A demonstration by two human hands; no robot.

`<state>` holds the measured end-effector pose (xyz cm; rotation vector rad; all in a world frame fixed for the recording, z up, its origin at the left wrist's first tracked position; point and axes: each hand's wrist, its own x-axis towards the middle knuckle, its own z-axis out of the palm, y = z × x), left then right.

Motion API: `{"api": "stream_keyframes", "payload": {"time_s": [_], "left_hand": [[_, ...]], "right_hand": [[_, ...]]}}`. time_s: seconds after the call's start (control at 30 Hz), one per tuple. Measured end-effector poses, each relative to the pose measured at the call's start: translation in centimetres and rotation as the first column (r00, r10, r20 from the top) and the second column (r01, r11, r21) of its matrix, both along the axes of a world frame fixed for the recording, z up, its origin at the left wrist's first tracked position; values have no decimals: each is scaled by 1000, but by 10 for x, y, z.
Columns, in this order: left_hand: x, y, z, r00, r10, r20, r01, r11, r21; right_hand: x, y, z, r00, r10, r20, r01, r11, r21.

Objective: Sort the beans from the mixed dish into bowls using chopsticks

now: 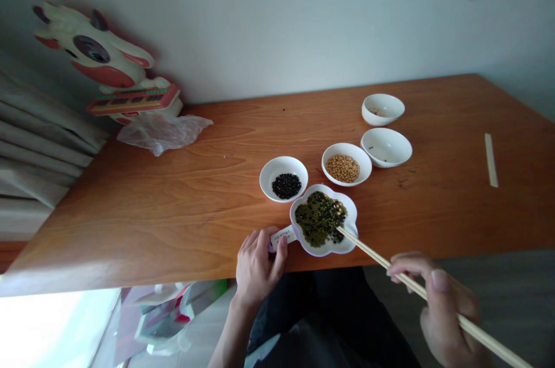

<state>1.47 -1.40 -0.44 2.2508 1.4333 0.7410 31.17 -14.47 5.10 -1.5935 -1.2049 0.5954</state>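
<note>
My left hand (259,264) is closed on the short handle of a white, flower-shaped dish (352,229) with a pale purple rim, near the table's front edge. Mixed beans (318,218), mostly green with black and a few yellowish ones, lie in it. My right hand (451,304) grips a pair of wooden chopsticks (381,261), their tips down among the beans at the dish's right side. Just behind the dish stand a white bowl (277,164) of black beans (286,186) and another white bowl (367,161) of yellow soybeans (342,168).
Two more white bowls stand farther back: the nearer bowl (392,145) has a few dark specks, the farther bowl (390,105) a few small pieces. A cow-shaped toy keyboard (134,99) and a crumpled plastic bag (167,131) sit back left. A pale strip (491,160) lies at right.
</note>
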Motion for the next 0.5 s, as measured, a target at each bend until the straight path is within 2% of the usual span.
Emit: {"api": "stream_keyframes", "payload": {"time_s": [0.13,0.23,0.37,0.5], "left_hand": [[0,0,-1,1000,-6,2,6,1000,-8],[0,1,0,1000,-4,-1,4,1000,-7],[0,2,1,1000,-4,-6,4,1000,-3],[0,2,0,1000,-11,-9,11,1000,-13]], "right_hand": [[-3,-10,-26,982,-56,-182,67,996,52],[-13,-8,-41,939,-110,-325,141,987,73],[-20,10,-47,805,-142,-576,223,972,71],[-2,35,-44,663,-103,-742,232,970,72]]}}
